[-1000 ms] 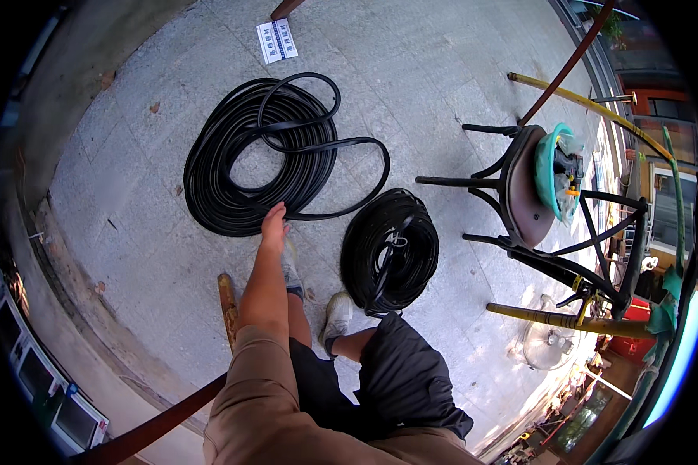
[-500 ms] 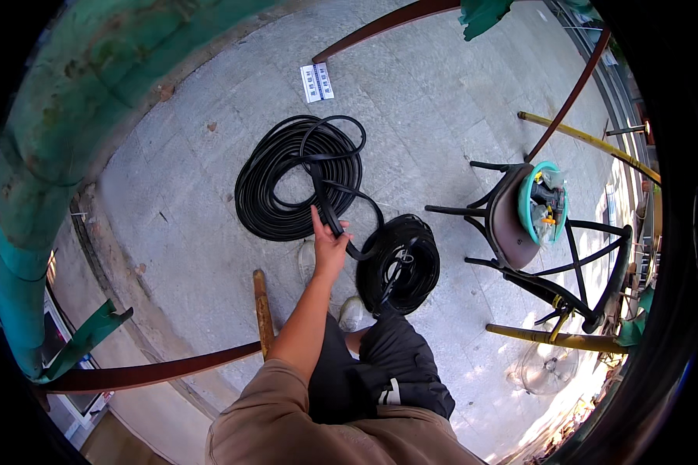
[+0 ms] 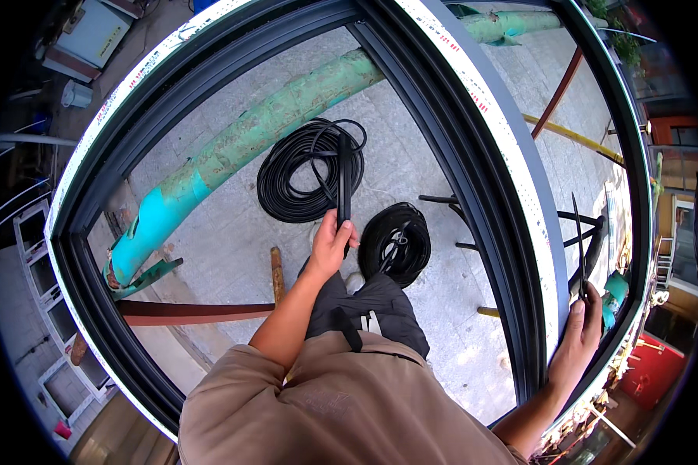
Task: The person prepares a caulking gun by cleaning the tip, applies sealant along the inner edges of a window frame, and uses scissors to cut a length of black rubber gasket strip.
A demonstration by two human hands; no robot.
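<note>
My left hand (image 3: 333, 244) is closed around a black rubber strip (image 3: 344, 174), which rises from the fingers in a straight length above a loose coil of the same black strip (image 3: 291, 174) on the floor. A second, tighter black coil (image 3: 399, 244) lies by my feet. At the right, my right hand (image 3: 578, 329) is closed on a slim dark pointed tool (image 3: 578, 232), its tip upward; its exact kind is unclear. That hand is beside the upright bar of a large window frame (image 3: 473, 163), black inside with white film on its outer faces.
Through the frame, a green-and-turquoise pipe (image 3: 240, 143) crosses the view, with a brown metal bar (image 3: 202, 311) below it. A wooden stick end (image 3: 277, 267) is near my left forearm. Black chair legs (image 3: 442, 201) show behind the upright bar. More white frames (image 3: 62, 310) are at the left.
My head view has lifted, bringing the window frame into sight. The left hand has raised the strip from the coil. My right hand has come into view at the right with the pointed tool.
</note>
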